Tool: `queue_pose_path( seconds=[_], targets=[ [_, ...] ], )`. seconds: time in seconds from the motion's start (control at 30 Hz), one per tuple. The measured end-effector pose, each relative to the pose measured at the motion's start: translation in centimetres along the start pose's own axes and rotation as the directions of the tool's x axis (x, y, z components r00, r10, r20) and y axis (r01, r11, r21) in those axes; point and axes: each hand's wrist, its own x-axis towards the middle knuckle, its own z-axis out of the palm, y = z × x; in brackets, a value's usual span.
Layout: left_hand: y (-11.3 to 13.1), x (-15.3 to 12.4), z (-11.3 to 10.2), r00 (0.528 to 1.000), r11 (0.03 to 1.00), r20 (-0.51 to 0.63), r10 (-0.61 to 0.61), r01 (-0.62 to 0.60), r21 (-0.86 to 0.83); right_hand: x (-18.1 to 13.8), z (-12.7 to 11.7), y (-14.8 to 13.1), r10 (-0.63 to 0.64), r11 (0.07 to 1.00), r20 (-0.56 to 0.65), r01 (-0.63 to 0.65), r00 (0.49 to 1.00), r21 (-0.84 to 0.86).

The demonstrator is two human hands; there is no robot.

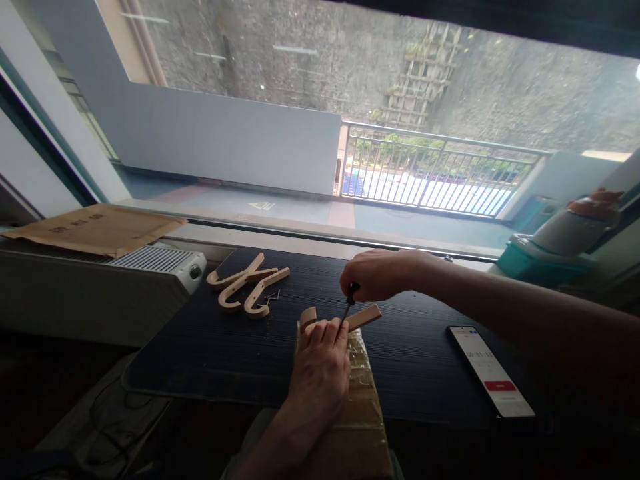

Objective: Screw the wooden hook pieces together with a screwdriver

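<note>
My right hand (376, 274) is closed round the dark handle of a small screwdriver (349, 304), its tip pointing down at a curved wooden hook (364, 316). That hook lies on a taped cardboard box (361, 393) on the dark tabletop (220, 347). My left hand (320, 370) rests on the box with its fingertips pressed onto the hook beside the screwdriver tip. Three more wooden hooks (249, 285) lie together further left, with a few small screws (273, 296) beside them.
A phone (491, 370) with a lit timer screen lies to the right. A white radiator (100, 287) with flat cardboard (97, 228) on top stands left. A teal and white object (547, 250) sits at the right by the window.
</note>
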Motion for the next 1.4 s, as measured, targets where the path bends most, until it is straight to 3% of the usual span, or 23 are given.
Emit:
queue_pose_path(
  seconds=[0.17,0.33,0.4,0.63,0.73,1.0,1.27,1.4],
  targets=[
    [-0.1,0.1,0.1,1.0,1.0,0.011,0.007,-0.007,-0.003,1.0,0.8,0.7,-0.031,0.996,-0.01,0.031,0.999,0.085],
    [-0.1,0.1,0.1,1.0,1.0,0.01,-0.007,0.007,-0.014,1.2,1.3,0.2,0.153,0.988,-0.064,-0.153,0.986,-0.007],
    [0.0,0.0,0.0,1.0,1.0,0.009,-0.009,0.009,-0.012,0.8,1.1,-0.4,0.169,0.984,-0.066,-0.172,0.983,-0.04],
    [0.1,0.0,-0.1,1.0,1.0,0.016,-0.01,0.01,0.005,-0.3,0.1,-2.8,-0.001,0.975,-0.031,-0.006,1.0,-0.221],
    [0.0,0.1,0.0,1.0,1.0,0.024,-0.007,0.007,0.004,0.3,0.5,-2.7,-0.041,0.975,-0.029,0.034,0.999,-0.221],
    [-0.1,0.1,0.0,1.0,1.0,0.027,0.001,-0.001,-0.002,0.6,1.0,-0.9,0.16,0.985,-0.013,-0.161,0.987,-0.068],
    [0.0,0.1,-0.1,1.0,1.0,0.026,-0.009,0.01,-0.005,0.3,0.0,-2.2,0.014,0.99,-0.012,-0.015,1.0,-0.143],
    [0.0,0.1,0.0,1.0,1.0,0.03,-0.009,0.009,-0.011,1.3,0.9,-1.1,-0.039,0.998,-0.048,0.036,0.998,-0.051]
  ],
)
